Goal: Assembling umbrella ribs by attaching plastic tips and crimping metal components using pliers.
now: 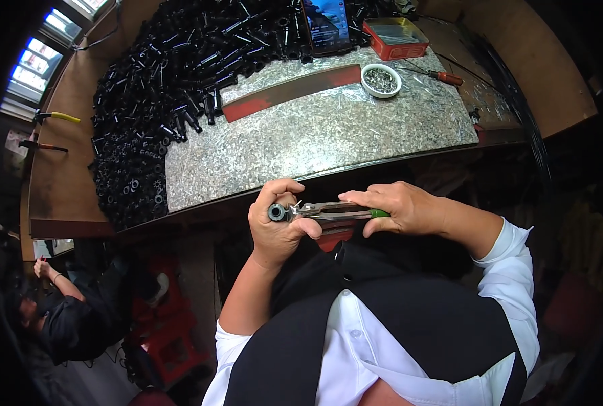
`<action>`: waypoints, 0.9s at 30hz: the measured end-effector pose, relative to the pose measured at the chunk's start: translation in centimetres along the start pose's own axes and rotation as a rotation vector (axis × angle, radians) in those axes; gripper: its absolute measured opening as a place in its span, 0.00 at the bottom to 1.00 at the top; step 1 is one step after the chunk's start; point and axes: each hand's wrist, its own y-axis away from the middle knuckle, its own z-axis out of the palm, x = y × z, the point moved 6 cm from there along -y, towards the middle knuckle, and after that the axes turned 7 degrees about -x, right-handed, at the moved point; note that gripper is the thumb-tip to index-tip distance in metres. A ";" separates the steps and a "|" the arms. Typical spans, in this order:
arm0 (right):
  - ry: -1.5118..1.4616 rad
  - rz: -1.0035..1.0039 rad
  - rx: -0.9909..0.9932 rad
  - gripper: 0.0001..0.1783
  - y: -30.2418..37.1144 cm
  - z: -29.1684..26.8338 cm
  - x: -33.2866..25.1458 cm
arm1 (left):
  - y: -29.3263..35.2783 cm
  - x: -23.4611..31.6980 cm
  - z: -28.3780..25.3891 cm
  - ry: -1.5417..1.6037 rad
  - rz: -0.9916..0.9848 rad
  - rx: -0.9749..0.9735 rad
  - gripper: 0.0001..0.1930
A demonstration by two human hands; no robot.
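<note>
In front of my chest, just off the table's near edge, my left hand (274, 227) grips a short black tube-shaped part (276, 212). The part's round open end faces up. My right hand (399, 210) is closed on a pair of metal pliers (335, 207) with a green-covered grip. Their jaws reach to the side of the black part, where a small bright metal piece shows between the tool and my left fingers. Whether the jaws clamp that piece cannot be made out. My left thumb lies along the pliers' head.
A speckled stone slab (301, 135) tops the table, with a heap of black tubular parts (180, 61) behind and left. A reddish metal strip (291, 91), white bowl (381, 81) of small metal pieces, red tin (396, 42), phone (326, 27) and screwdriver (445, 78) lie there. Another person (78, 318) sits lower left.
</note>
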 end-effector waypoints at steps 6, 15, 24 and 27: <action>0.071 0.038 0.139 0.37 0.7 -1.6 0.0 | 0.2 -0.4 -0.2 0.050 0.010 0.030 0.40; 0.143 0.215 0.706 0.13 2.4 -10.8 2.0 | 0.1 -0.2 -0.4 0.034 0.064 -0.036 0.40; 0.557 0.518 0.438 0.09 -1.4 -15.5 8.3 | 1.4 0.3 -1.1 -0.104 0.023 0.032 0.42; 0.657 0.459 0.411 0.09 -2.5 -15.6 8.8 | 1.1 1.1 -0.2 -0.085 0.037 -0.132 0.41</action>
